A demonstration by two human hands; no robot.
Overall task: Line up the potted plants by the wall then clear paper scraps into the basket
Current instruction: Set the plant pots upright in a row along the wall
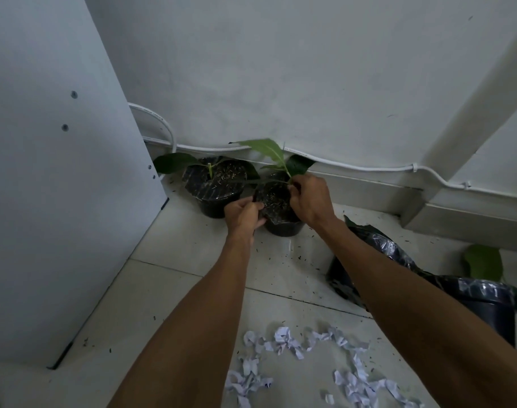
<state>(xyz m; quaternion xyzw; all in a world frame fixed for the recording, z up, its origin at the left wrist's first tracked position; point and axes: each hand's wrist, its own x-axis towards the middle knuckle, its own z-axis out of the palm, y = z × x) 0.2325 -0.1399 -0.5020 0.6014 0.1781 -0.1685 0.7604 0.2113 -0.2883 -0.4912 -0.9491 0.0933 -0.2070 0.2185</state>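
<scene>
Two black potted plants stand by the wall's skirting. The left pot [213,187] sits in the corner beside the cabinet. The second pot [278,207] stands just right of it, touching it, with a pale green leaf [264,148] rising above. My left hand [242,214] grips this second pot's left rim. My right hand [308,198] holds its right rim near the stem. Crumpled white paper scraps [283,343] lie scattered on the floor tiles near me. No basket is in view.
A tall white cabinet side [54,172] fills the left. Two more black pots stand at the right, one [378,251] partly behind my right forearm, another [486,304] with a green leaf. A white cable [354,166] runs along the skirting. Soil specks dot the floor.
</scene>
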